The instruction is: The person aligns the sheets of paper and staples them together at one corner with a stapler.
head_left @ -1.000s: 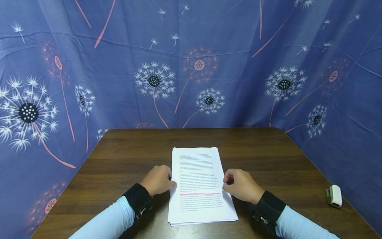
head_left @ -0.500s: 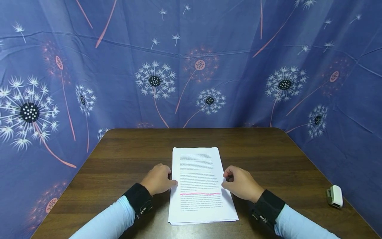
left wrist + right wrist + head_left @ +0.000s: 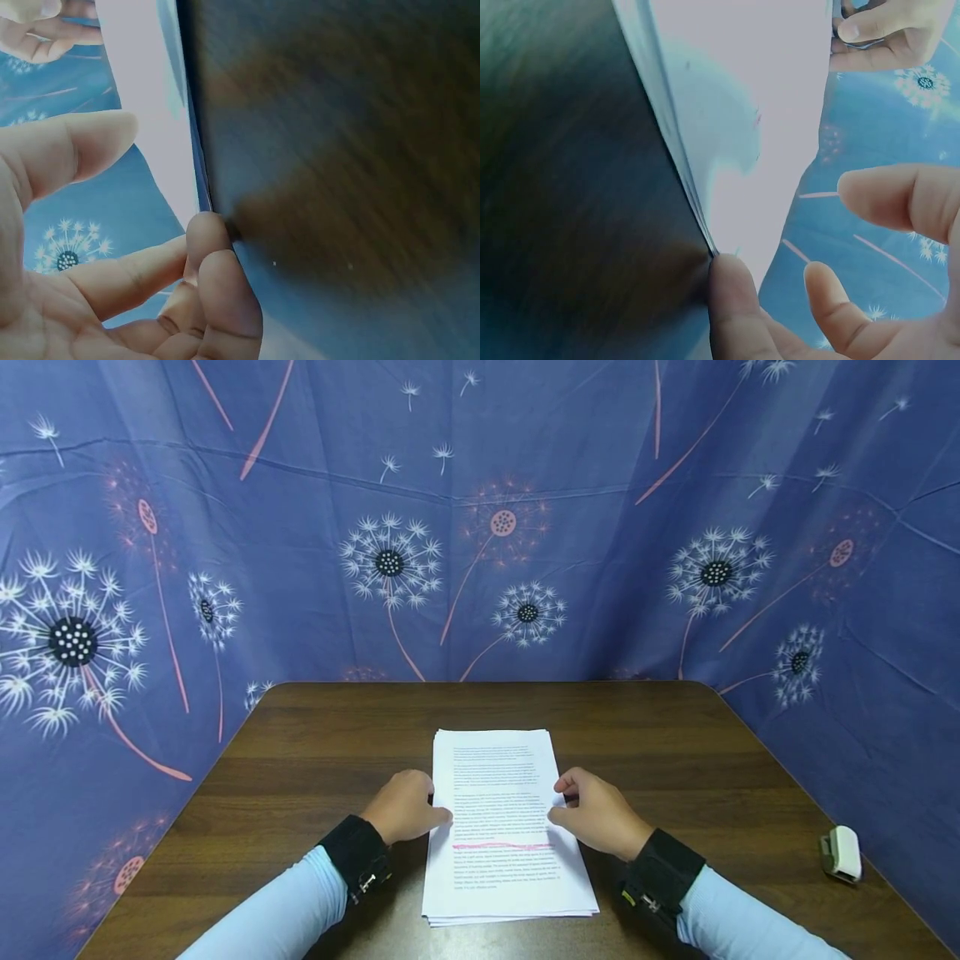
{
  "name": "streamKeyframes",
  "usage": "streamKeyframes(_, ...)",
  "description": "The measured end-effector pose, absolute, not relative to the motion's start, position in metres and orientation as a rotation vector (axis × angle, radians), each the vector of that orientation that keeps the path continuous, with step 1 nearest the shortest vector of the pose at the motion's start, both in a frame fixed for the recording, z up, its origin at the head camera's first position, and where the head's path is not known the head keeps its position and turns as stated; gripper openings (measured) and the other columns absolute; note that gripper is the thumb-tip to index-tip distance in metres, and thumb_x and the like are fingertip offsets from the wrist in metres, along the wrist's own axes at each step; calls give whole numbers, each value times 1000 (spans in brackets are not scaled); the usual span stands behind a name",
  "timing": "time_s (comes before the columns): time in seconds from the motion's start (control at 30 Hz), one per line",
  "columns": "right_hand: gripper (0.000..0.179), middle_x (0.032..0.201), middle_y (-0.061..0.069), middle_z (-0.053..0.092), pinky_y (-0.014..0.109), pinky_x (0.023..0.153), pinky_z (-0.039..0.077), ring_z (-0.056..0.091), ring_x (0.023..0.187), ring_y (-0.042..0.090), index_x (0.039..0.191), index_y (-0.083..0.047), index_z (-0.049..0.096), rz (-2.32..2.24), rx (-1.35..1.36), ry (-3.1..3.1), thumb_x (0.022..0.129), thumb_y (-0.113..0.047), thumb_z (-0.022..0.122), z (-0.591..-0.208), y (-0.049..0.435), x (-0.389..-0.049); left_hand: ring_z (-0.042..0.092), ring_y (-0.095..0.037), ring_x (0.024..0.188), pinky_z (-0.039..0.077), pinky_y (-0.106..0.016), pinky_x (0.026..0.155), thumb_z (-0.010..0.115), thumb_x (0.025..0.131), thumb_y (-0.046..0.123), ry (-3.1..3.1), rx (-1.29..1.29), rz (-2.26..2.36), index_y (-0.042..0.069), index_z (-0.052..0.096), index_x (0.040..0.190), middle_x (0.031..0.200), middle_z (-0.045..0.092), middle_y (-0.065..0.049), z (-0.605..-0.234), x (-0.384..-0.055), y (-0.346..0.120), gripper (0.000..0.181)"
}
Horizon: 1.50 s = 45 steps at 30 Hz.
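A stack of printed paper sheets (image 3: 498, 881), with a pink marker line across the top sheet, lies on the table. My left hand (image 3: 401, 807) is at the stack's left edge, its thumb reaching over the top sheet. In the left wrist view that thumb (image 3: 97, 146) stands apart from the paper while bent fingertips (image 3: 208, 234) touch the side of the stack. Opposite, my right hand (image 3: 600, 818) is at the right edge, its thumb over the sheet. The right wrist view shows a fingertip (image 3: 731, 277) against the sheets' edges, with thumb (image 3: 881, 196) spread away.
The brown wooden table (image 3: 337, 718) extends around the stack. A small white and grey object (image 3: 842, 852) sits near the table's right edge. Behind the table hangs a blue curtain (image 3: 585, 468) with a dandelion print.
Both hands have shifted slightly inward and away from me, the right one more, so the thumbs reach further over the paper. The stack has stayed nearly in place.
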State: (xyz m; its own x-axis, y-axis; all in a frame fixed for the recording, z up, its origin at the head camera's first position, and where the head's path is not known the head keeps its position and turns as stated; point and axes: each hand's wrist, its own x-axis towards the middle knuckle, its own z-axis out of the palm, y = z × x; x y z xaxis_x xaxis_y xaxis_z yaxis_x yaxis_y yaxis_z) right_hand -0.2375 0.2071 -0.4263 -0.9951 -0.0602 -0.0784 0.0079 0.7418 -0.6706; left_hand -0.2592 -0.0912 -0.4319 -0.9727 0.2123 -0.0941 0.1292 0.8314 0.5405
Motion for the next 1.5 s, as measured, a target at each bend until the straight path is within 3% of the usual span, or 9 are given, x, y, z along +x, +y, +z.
streamKeyframes(0.6,34,119,15,67,39,78,54,62,100,29,115,-5,64,-1236,21,2781,86,-16,78,-431,208,-245,58,-22,65,38,-32,52,87,80,21,2778,227,981,-5,73,103,83,68,-7,-433,-261,-92,37)
streamKeyframes(1.27,41,115,18,61,38,81,51,56,102,30,121,1,58,-1413,65,2730,85,-8,76,-433,200,-252,56,-20,64,39,-31,53,87,78,19,2804,285,961,-2,72,96,77,64,-4,-433,-261,-94,31)
streamKeyframes(1.5,55,124,23,59,38,84,52,61,103,32,136,3,46,-1500,151,2673,88,-5,72,-438,198,-255,58,-21,69,44,-31,57,87,79,21,2811,256,933,-3,73,101,82,66,-5,-433,-263,-93,36)
